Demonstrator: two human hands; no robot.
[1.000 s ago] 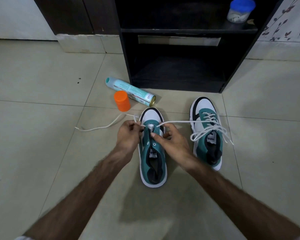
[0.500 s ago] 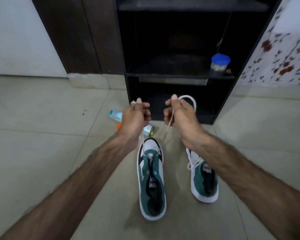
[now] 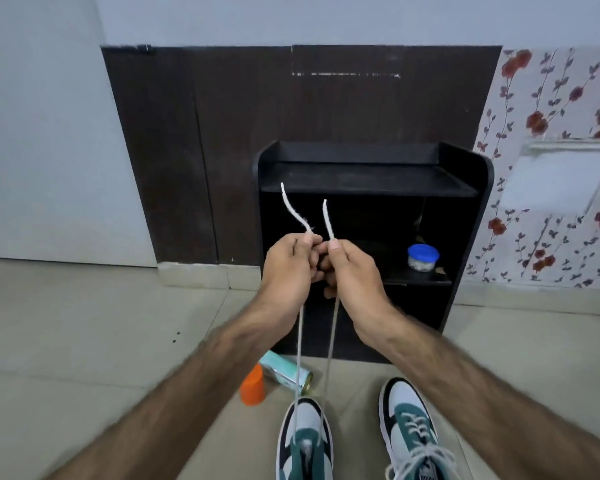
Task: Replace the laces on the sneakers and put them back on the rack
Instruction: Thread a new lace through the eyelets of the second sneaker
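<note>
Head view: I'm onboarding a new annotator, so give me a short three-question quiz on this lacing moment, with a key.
1. True or false: the right sneaker is already laced.
2. Where does the blue-lidded jar stand? A) on the floor B) on a shelf inside the black rack C) on top of the rack
3. Fill in: both hands, the left hand and the right hand, hold up the two ends of the white ____ that runs down to the left sneaker.

Key: 1 true; 2 B; 3 lace.
</note>
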